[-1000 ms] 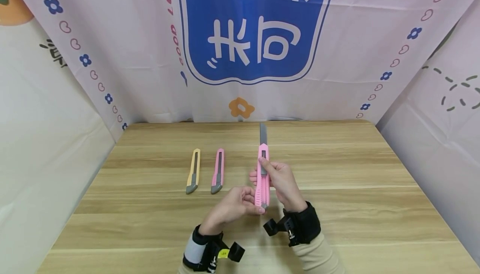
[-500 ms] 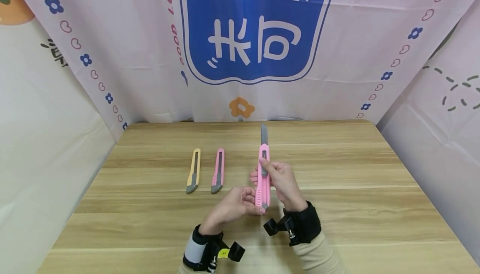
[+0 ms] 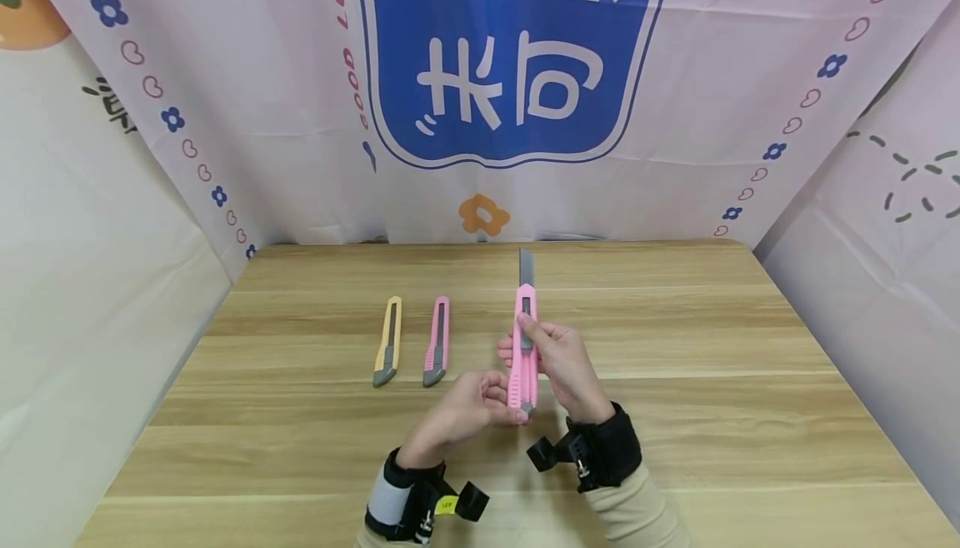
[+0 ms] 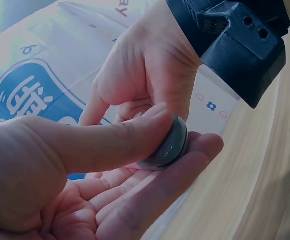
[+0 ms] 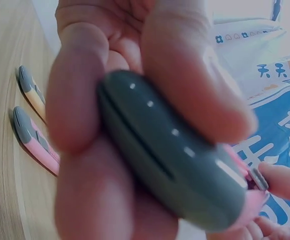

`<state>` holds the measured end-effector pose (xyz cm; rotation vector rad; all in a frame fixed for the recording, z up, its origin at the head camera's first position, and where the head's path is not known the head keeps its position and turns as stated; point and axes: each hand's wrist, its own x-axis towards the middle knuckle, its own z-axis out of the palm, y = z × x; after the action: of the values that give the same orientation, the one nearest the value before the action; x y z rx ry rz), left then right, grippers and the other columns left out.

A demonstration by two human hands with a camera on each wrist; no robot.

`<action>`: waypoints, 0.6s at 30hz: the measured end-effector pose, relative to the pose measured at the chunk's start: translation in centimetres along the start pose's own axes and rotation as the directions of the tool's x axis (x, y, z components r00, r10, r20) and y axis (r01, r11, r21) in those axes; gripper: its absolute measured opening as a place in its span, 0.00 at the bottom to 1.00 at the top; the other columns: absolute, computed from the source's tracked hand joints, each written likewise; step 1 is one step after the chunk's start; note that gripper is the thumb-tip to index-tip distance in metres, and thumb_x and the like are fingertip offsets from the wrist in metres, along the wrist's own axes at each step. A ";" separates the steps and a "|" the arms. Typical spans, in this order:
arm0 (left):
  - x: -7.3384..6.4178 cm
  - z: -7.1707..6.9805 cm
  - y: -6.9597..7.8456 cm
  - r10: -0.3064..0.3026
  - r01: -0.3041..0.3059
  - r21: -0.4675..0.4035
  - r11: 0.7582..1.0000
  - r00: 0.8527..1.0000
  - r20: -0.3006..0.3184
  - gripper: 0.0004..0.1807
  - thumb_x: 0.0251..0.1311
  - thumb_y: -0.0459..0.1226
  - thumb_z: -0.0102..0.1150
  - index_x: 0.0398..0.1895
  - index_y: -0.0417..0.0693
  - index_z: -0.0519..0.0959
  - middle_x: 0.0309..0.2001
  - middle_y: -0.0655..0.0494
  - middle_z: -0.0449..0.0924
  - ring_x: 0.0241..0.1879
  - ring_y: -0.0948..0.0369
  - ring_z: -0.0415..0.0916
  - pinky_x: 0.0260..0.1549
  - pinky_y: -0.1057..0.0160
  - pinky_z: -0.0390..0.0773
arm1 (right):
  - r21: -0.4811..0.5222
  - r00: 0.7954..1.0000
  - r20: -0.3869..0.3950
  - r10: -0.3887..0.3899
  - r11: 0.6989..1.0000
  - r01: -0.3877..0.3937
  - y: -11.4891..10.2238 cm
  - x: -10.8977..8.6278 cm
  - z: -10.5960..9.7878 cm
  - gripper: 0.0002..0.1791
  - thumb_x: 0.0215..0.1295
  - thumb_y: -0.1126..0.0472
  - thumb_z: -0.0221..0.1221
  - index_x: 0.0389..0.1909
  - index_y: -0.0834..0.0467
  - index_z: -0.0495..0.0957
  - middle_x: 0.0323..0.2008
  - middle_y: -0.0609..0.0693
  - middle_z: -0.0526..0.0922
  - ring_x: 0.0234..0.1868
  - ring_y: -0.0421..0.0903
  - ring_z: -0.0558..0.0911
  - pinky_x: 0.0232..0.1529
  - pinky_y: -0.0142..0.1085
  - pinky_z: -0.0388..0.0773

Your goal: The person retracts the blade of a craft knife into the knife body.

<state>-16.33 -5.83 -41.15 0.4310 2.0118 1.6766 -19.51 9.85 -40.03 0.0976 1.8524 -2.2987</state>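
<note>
A pink utility knife (image 3: pixel 522 381) with a long grey blade (image 3: pixel 527 268) sticking out of its far end is held upright in the head view by both hands. My left hand (image 3: pixel 472 406) pinches its near end, thumb over the grey end cap (image 4: pixel 172 147). Higher up, my right hand (image 3: pixel 566 364) grips the body with its thumb on the grey slider (image 3: pixel 527 338). The right wrist view shows the end cap (image 5: pixel 169 150) up close between left-hand fingers. To the left lie a smaller pink utility knife (image 3: pixel 437 341) and a yellow utility knife (image 3: pixel 387 341), blades not showing.
The wooden table (image 3: pixel 712 448) reaches back to a printed cloth backdrop (image 3: pixel 300 156), with white cloth (image 3: pixel 90 281) on the left side too. Black camera straps circle both wrists.
The knife's blade end tilts slightly right, then back to the left, and its near end rises a little with both hands. The two knives on the table stay put.
</note>
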 end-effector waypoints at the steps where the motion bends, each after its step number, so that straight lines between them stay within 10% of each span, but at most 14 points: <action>1: 0.0 0.0 0.0 -0.001 0.001 -0.003 1.000 1.000 -0.002 0.17 0.48 0.26 0.64 0.42 0.28 0.75 0.37 0.33 0.83 0.32 0.57 0.82 0.37 0.63 0.84 | 0.000 1.000 -0.001 0.004 1.000 -0.004 0.0 0.0 0.0 0.28 0.65 0.49 0.55 0.41 0.76 0.75 0.22 0.46 0.87 0.30 0.44 0.86 0.31 0.31 0.86; 18: 0.0 -0.1 0.0 0.000 0.000 0.012 1.000 0.999 0.033 0.16 0.49 0.28 0.65 0.42 0.29 0.76 0.37 0.34 0.83 0.32 0.59 0.82 0.36 0.67 0.83 | -0.006 0.999 0.013 -0.044 0.999 0.044 -0.2 -0.3 0.1 0.20 0.68 0.59 0.53 0.38 0.77 0.75 0.18 0.43 0.87 0.26 0.42 0.86 0.26 0.29 0.85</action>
<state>-16.36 -5.88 -41.15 0.4602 1.9986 1.6478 -19.23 9.83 -39.72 0.0414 1.8734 -2.3161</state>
